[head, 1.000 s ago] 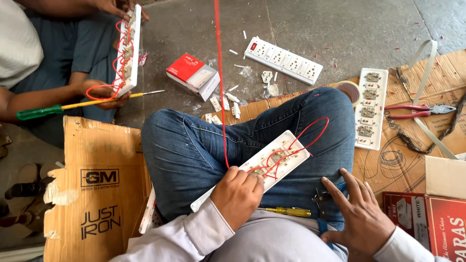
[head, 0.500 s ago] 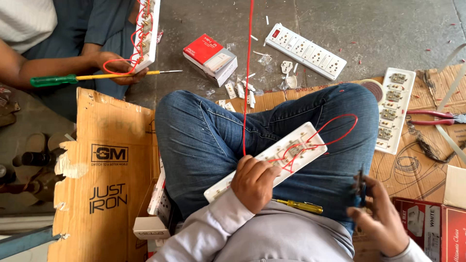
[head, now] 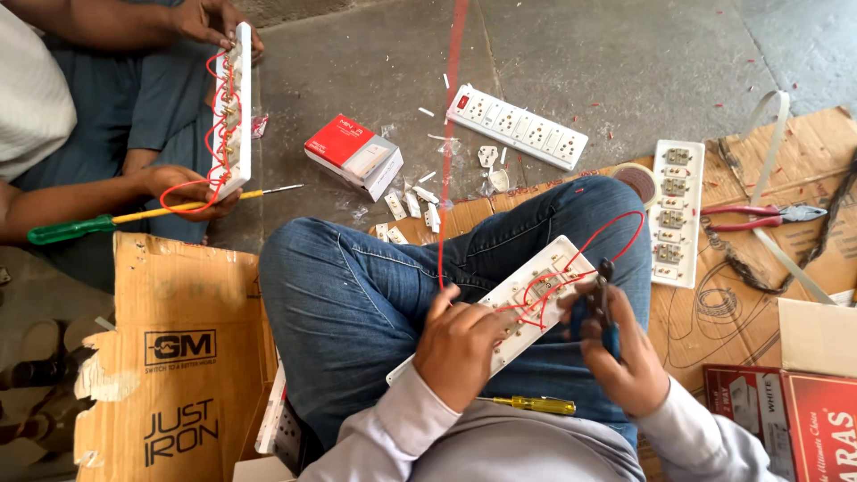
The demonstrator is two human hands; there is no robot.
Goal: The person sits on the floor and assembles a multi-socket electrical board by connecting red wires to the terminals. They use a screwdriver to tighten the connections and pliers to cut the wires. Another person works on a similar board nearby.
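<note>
Flanking strip [head: 527, 308]: pliers [head: 763, 217], screwdriver [head: 533, 404]

Head-worn, looking steeply down, close over the lap and hands [head: 536, 344], taking in the concrete floor [head: 625, 62] ahead.

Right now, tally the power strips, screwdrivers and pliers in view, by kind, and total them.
Power strips: 4, on the lap, in the co-worker's hands, finished on the floor, open on the cardboard.
Screwdrivers: 2, green-handled, yellow-handled.
Pliers: 2, blue-handled in the right hand, red-handled.
Total: 8.
</note>
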